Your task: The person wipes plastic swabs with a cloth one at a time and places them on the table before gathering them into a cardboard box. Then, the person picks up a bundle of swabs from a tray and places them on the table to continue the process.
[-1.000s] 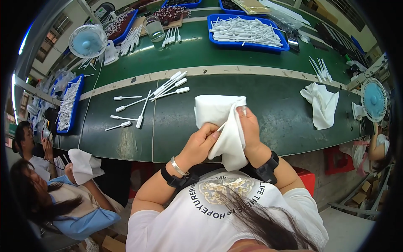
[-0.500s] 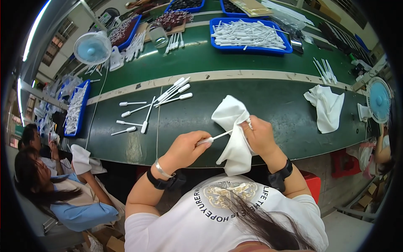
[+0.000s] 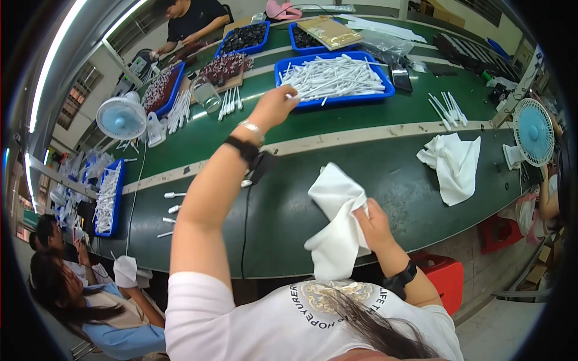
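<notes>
My left hand [image 3: 276,109] is stretched far forward to the left end of a blue tray [image 3: 337,103] heaped with thin white plastic sticks [image 3: 337,78]. Its fingers are pinched together at the tray's edge. Something small and white shows at the fingertips, too little of it to name. A folded white cloth [image 3: 338,210] is bunched in my right hand [image 3: 376,225], above the near edge of the dark green table [image 3: 289,240]. Several white sticks with thicker ends [image 3: 174,209] lie on the table, partly hidden behind my left forearm.
Another white cloth [image 3: 453,168] and several sticks [image 3: 447,111] lie at the right. Small fans [image 3: 533,132] stand at both sides. A stick-filled blue tray [image 3: 108,198] is at the far left. Co-workers sit at the left [image 3: 99,301] and across the table [image 3: 195,24].
My left hand has left the cloth, where it held a white stick, and has reached forward to the blue tray. My right hand keeps its hold on the cloth. The view has shifted.
</notes>
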Demonstrator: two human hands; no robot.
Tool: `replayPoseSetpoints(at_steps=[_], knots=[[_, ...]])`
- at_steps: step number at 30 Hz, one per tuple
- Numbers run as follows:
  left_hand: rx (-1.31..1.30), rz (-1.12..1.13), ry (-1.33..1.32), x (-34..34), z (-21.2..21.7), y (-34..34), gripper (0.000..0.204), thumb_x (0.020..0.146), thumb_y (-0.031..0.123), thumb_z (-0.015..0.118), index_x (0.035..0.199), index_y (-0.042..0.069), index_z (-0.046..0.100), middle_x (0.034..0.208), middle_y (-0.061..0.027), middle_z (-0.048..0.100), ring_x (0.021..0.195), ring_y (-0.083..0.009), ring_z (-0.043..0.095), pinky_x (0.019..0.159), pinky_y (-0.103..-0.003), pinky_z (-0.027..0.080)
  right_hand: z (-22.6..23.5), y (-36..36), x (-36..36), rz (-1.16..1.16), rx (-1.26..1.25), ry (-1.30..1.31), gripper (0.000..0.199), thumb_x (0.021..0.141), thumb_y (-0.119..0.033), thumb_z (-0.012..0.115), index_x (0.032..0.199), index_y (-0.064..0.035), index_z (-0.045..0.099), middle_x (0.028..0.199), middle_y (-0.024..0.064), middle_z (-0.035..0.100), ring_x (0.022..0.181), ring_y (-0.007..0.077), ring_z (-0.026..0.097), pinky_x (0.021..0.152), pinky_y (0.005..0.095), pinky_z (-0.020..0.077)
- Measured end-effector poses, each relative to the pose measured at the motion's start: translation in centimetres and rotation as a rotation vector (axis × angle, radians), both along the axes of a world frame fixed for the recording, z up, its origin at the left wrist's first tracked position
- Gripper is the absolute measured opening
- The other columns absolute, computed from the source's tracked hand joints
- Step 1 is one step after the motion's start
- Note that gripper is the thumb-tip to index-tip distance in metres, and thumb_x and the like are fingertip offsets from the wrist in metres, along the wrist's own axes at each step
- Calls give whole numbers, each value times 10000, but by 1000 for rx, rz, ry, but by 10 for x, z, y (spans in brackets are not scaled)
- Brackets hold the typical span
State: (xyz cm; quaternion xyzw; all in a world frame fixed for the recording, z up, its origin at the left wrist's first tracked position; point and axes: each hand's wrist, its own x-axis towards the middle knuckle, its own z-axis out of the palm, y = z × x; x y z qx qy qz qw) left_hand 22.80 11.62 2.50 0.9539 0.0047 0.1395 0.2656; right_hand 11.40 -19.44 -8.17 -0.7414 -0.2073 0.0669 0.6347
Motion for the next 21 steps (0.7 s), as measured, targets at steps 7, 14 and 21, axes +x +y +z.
replayPoseSetpoints(at_steps=[7,14,21], knots=[[301,98,15,130,-41,-30,209,771,161,542,938,62,619,880,-180,621,868,-352,577,757,-410,461,5,2,-3,-42,-214,-222,230,847,-216,524,760,-3,515,736,151,520,678,339,509,592,385,404],[261,145,-214,131,-52,-11,203,758,94,498,905,32,622,838,-182,626,845,-342,595,751,-416,468,6,6,-1,-29,-227,-186,227,848,-215,523,759,-5,523,706,154,521,668,353,510,588,391,407],[62,-64,275,-15,29,32,207,754,171,556,879,23,630,767,-154,639,710,-293,617,667,-363,488,-3,0,4,17,-193,-35,222,892,-204,492,961,-9,572,827,72,609,736,128,544,666,267,436]])
